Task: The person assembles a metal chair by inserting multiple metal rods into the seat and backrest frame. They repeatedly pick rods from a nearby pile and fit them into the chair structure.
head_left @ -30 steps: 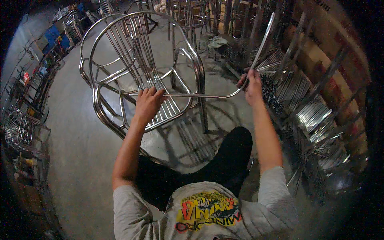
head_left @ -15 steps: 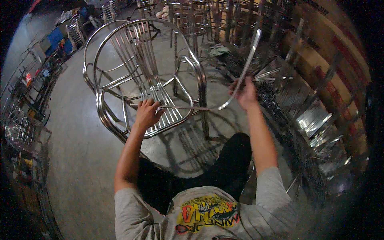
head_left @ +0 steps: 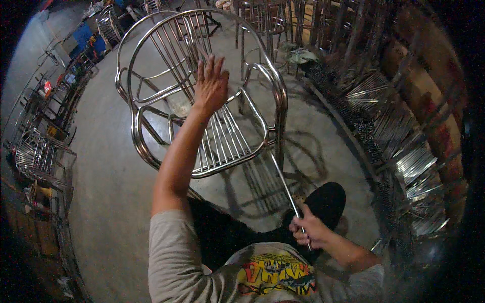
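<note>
A shiny metal armchair of bent tubing stands in front of me, with slender bars forming its back and seat. My left hand is over the place where backrest and seat meet, its fingers stretched out and nothing seen in them. Whether it touches the bars I cannot tell. Down by my right knee, my right hand is closed around the lower part of a thin metal bar. The bar slants up toward the chair's front right side. Its far end, near the chair frame, is hard to make out.
Stacks of metal tubes and rods lie along the right side. Tall metal stool frames stand behind the chair. A pale cloth rests near them. More metal chair frames are at the far left.
Both hands held a bent metal bar before. My left hand has let go and moved up over the backrest. My right hand has come down toward my knee, and the bar now slants downward.
</note>
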The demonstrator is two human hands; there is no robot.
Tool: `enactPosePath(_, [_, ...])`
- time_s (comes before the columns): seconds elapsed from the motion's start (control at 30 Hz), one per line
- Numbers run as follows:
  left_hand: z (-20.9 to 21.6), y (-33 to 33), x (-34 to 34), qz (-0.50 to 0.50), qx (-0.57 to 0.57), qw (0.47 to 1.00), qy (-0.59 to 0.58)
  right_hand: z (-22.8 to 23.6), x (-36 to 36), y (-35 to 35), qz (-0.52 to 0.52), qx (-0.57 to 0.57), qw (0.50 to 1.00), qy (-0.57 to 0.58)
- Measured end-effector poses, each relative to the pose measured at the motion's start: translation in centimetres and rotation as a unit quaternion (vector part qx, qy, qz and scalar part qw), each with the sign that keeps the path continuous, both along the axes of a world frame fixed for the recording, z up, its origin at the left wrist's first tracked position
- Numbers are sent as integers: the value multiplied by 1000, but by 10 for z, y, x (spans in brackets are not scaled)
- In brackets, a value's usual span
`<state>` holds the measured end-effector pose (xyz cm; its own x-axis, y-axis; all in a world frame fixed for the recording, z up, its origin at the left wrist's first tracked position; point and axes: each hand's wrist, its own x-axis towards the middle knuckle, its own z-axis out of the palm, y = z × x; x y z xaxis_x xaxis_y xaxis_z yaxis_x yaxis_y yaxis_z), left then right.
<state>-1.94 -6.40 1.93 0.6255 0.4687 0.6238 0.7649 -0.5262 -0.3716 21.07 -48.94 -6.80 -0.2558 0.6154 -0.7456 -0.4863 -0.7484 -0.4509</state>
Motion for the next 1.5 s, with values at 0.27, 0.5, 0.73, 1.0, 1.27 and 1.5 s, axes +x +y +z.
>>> enactPosePath(0.27, [-2, 116, 61, -61, -218, 903, -365, 14, -2, 123, 18, 55, 998, 3])
enactPosePath(0.5, [-19, 226, 61, -62, -313, 868, -381, 15, -13, 224, 89, 32, 995, 11])
enactPosePath(0.73, [-29, 292, 56, -71, -268, 887, -368, 19, -5, 281, 110, 53, 993, 0])
enactPosePath(1.0, [-42, 339, 43, -196, -415, 773, -438, 9, -5, 293, 104, 50, 993, -6])
enactPosePath(1.27, [-45, 264, 49, -151, -198, 894, -374, -21, -17, 311, 54, 104, 991, -60])
enactPosePath(1.5, [-159, 71, -47, 87, -285, 923, -245, -91, -48, 352, 154, 236, 904, -321])
